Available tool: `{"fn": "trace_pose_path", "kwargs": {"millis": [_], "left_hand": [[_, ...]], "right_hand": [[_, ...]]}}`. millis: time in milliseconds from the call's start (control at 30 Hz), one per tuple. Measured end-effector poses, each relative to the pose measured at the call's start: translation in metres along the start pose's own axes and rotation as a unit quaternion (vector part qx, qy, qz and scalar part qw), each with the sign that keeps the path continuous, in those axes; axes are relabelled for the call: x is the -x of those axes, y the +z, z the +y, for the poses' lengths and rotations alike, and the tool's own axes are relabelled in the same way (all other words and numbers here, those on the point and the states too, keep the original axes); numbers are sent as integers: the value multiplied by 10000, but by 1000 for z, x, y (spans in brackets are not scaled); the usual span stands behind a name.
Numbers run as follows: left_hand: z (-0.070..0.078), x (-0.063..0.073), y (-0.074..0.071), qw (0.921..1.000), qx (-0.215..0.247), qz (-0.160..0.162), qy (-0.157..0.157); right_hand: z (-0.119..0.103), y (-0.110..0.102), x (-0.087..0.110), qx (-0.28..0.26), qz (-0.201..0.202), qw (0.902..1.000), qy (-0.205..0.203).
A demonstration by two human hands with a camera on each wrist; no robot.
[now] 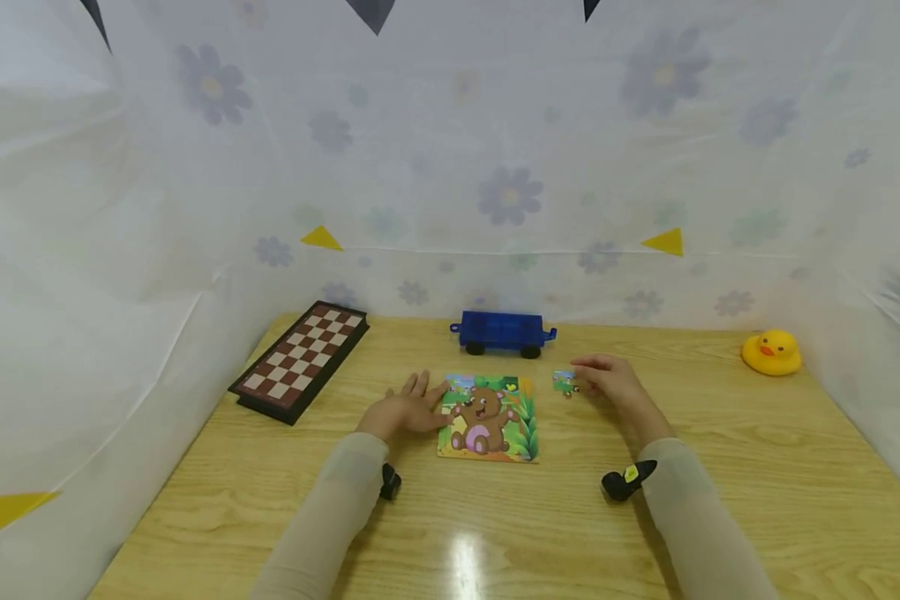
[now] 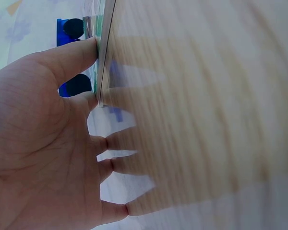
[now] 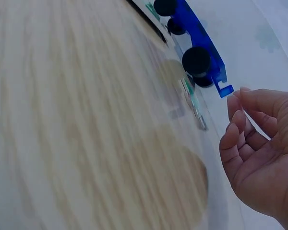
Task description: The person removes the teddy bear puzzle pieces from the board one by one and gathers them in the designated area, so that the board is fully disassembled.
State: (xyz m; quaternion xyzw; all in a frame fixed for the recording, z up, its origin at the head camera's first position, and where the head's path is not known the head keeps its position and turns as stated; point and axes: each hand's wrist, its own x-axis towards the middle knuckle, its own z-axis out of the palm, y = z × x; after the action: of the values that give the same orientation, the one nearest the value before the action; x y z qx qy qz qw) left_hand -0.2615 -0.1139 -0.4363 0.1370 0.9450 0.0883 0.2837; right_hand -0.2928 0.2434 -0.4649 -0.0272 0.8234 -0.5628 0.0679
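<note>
A square jigsaw puzzle [image 1: 487, 421] with a brown bear picture lies on the table; beside it is my left hand [image 1: 407, 411], palm down with fingers spread. In the left wrist view the left thumb [image 2: 77, 57] touches the puzzle's edge [image 2: 105, 52]. To the puzzle's right lies a small puzzle piece [image 1: 565, 382], apart from it. My right hand [image 1: 617, 387] hovers at this piece with loosely bent fingers. The right wrist view has the piece [image 3: 194, 103] on the table, a little apart from the raised fingertips [image 3: 234, 100]; nothing shows between them.
A blue toy wagon [image 1: 502, 332] with black wheels stands behind the puzzle. On the left lies a folded checkered board [image 1: 300, 354] in a black frame. A yellow rubber duck [image 1: 772, 353] sits at the far right. Pale flowered curtains [image 1: 420, 167] surround the wooden table [image 1: 487, 517].
</note>
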Motion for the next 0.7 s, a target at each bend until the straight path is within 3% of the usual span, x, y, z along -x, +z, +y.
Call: {"fn": "trace_pose_path", "kwargs": {"millis": [233,500,700], "left_hand": [[-8,-12,6,9999,30,61,74],[1,1,-2,10000,19,-9,-35],[1,3,-2,10000,-56,22,25]], "right_hand": [[-15,22,-1,-25,-388,9989,-245],[-22,51,-9,-328,-785,9956,-399],[-23,73,-11,-120,-912,9944,-529]]}}
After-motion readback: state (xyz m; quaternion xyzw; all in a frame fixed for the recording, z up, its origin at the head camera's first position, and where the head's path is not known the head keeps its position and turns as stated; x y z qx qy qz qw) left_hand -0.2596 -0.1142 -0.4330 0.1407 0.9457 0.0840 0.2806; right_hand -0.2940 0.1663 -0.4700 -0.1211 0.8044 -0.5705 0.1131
